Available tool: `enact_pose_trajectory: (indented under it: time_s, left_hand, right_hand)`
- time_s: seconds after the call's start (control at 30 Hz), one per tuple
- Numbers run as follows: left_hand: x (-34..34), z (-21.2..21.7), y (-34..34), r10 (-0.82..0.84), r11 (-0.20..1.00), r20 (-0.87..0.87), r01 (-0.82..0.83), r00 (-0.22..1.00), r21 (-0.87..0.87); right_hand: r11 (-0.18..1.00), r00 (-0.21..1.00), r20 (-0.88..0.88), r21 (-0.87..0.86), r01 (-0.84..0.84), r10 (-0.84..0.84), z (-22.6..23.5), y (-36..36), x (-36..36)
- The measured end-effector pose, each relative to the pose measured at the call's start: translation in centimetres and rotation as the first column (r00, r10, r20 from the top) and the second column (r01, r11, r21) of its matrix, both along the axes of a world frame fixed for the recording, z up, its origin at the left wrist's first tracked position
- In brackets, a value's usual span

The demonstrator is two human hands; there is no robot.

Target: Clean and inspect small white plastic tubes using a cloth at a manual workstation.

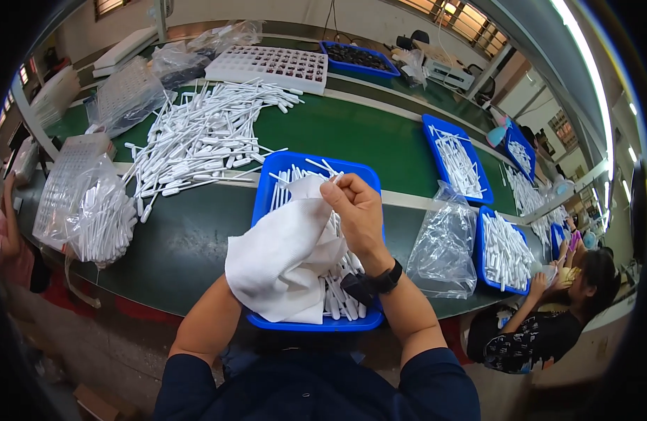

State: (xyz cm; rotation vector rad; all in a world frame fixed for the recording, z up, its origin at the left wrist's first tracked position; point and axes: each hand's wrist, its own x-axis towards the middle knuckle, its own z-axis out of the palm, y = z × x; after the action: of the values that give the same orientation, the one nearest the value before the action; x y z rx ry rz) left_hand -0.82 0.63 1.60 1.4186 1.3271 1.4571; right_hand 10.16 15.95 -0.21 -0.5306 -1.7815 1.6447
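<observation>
A white cloth drapes over a blue tray in front of me, where several slim white plastic sticks with thicker ends lie. My right hand is above the tray, thumb and fingertips pinched at the cloth's upper edge. A small white bit shows at those fingertips; whether it is cloth or a stick I cannot make out. My left forearm reaches under the cloth, which hides the hand and its fingers. A black watch is on my right wrist.
Left of the tray lies a large heap of white sticks, beside a filled clear bag. A crumpled clear bag and more blue trays stand right. A white perforated block lies behind. A co-worker sits at right.
</observation>
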Motion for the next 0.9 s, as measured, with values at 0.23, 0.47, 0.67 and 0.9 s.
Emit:
enact_pose_trajectory:
  time_s: [0.23, 0.47, 0.67, 0.9]
  left_hand:
    - [-1.6, -4.7, 2.5, -0.023, 0.978, -0.066, 0.009, 0.998, -0.208]
    - [-3.5, -5.7, 2.1, 0.013, 0.995, -0.429, 0.029, 0.903, 0.09]
    - [-3.7, -4.8, 1.6, 0.108, 0.958, -0.599, 0.078, 0.793, 0.276]
    - [-2.7, -3.7, 0.7, 0.059, 0.986, -0.426, 0.013, 0.903, 0.165]
  right_hand:
    - [0.979, 0.976, -0.22, -0.2, -0.044, -0.001, -1.0, 1.6, 0.1]
    - [0.966, 0.955, -0.293, -0.256, -0.024, -0.053, -0.8, 2.0, 0.0]
    - [0.97, 0.962, -0.267, -0.244, -0.015, -0.052, -1.3, 2.5, -0.1]
    - [0.974, 0.964, -0.261, -0.225, -0.017, -0.043, -1.1, 2.3, 0.0]
